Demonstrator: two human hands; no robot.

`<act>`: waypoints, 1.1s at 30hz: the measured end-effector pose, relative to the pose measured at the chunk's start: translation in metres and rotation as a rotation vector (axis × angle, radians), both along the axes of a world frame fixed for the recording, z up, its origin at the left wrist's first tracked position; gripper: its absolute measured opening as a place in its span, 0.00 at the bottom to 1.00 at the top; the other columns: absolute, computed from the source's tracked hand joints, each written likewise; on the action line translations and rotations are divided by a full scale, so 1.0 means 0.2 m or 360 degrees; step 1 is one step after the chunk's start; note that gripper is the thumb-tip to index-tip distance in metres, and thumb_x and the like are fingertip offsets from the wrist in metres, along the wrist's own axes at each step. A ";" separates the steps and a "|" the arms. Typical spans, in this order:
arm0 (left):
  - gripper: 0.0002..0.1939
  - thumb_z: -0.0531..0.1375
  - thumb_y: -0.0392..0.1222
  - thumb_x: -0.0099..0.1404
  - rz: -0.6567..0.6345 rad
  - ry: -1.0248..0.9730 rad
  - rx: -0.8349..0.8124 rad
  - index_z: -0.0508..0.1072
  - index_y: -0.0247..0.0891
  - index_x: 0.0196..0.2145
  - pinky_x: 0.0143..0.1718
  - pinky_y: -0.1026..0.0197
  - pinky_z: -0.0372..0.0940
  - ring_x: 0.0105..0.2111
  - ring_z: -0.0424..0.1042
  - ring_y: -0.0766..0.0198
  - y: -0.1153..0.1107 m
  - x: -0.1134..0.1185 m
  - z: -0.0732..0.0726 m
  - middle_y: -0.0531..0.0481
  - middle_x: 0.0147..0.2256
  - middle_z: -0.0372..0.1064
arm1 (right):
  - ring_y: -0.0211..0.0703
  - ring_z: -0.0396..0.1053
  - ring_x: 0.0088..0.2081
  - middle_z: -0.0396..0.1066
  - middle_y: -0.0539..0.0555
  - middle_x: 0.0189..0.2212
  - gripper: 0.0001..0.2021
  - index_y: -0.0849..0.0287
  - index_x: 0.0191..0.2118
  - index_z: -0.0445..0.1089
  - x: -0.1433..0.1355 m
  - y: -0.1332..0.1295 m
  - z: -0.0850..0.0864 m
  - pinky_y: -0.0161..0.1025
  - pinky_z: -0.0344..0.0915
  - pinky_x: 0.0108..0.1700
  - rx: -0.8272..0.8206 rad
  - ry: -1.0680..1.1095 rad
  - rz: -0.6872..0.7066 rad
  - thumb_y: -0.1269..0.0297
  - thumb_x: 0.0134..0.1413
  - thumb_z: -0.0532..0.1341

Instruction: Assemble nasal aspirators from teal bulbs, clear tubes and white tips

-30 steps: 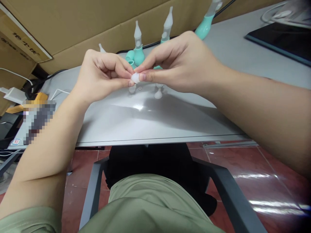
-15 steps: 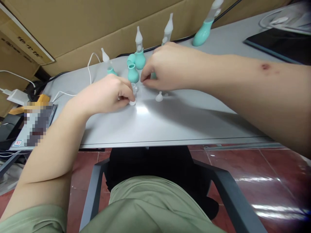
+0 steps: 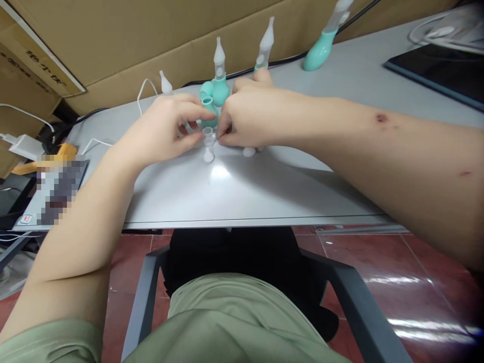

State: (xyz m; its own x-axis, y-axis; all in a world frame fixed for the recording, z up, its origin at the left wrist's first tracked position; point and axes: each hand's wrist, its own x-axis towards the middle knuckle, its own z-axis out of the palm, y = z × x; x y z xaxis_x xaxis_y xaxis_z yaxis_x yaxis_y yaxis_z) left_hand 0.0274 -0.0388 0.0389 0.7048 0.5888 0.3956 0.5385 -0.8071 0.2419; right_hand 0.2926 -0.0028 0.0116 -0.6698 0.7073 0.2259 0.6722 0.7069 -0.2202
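My left hand (image 3: 170, 128) is over the desk with thumb and fingers spread, its fingertips close to the left side of a small clear plastic tube (image 3: 208, 136). I cannot tell whether they touch it. Below the tube sits a small white silicone tip (image 3: 208, 155). My right hand (image 3: 245, 113) is pinched at the tube's right side, and what lies between its fingertips is hidden. Just behind stands an open teal rubber bulb (image 3: 208, 113), partly covered by my left fingers. Another white silicone tip (image 3: 248, 151) lies beneath my right hand.
Nasal aspirators with teal bulbs and white tips (image 3: 220, 93) stand along the cardboard wall (image 3: 151, 40); another aspirator (image 3: 321, 50) leans farther right. A black flat device (image 3: 434, 70) lies at the right. White cables (image 3: 99, 144) and a yellow object (image 3: 66, 154) are at the left.
My left hand has let go of the white silicone tip, moved up and spread its fingers beside the clear tube. My right hand has shifted slightly down and left, against the tube's side.
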 end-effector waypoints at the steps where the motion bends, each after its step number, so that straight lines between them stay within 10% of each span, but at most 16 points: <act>1: 0.20 0.70 0.48 0.72 0.0014 0.0037 -0.0059 0.98 0.50 0.57 0.45 0.46 0.85 0.45 0.91 0.45 0.01 0.00 -0.01 0.42 0.51 0.94 | 0.73 0.74 0.64 0.66 0.56 0.18 0.23 0.49 0.19 0.77 0.00 0.04 -0.03 0.72 0.69 0.83 -0.0006 0.0059 0.0084 0.81 0.52 0.82; 5: 0.16 0.73 0.50 0.73 0.0103 -0.0017 -0.0322 0.97 0.47 0.53 0.50 0.45 0.86 0.44 0.92 0.45 0.03 0.01 -0.06 0.43 0.48 0.95 | 0.63 0.78 0.61 0.62 0.54 0.18 0.24 0.50 0.22 0.75 0.04 0.13 -0.08 0.50 0.84 0.68 -0.0128 0.0455 0.0323 0.81 0.51 0.85; 14: 0.24 0.80 0.67 0.75 0.0132 -0.0466 -0.0506 0.90 0.45 0.50 0.53 0.39 0.90 0.45 0.91 0.45 0.08 0.05 -0.15 0.42 0.46 0.92 | 0.35 0.79 0.39 0.84 0.44 0.29 0.13 0.47 0.35 0.93 0.16 0.03 0.06 0.31 0.79 0.49 -0.0116 0.0707 0.0132 0.77 0.61 0.82; 23: 0.27 0.84 0.67 0.70 0.0133 -0.0862 -0.0738 0.88 0.48 0.54 0.43 0.41 0.94 0.50 0.93 0.43 0.00 0.11 -0.10 0.43 0.57 0.92 | 0.34 0.79 0.38 0.90 0.45 0.36 0.19 0.52 0.35 0.92 0.13 -0.19 0.12 0.34 0.76 0.47 -0.0531 0.1313 0.0065 0.88 0.67 0.78; 33: 0.30 0.79 0.72 0.76 0.0195 -0.0718 -0.0682 0.86 0.47 0.58 0.55 0.37 0.95 0.57 0.94 0.41 0.00 0.11 -0.10 0.41 0.62 0.92 | 0.37 0.84 0.41 0.90 0.47 0.35 0.19 0.51 0.35 0.94 0.12 -0.21 0.11 0.34 0.79 0.49 -0.0572 0.1387 0.0022 0.87 0.66 0.79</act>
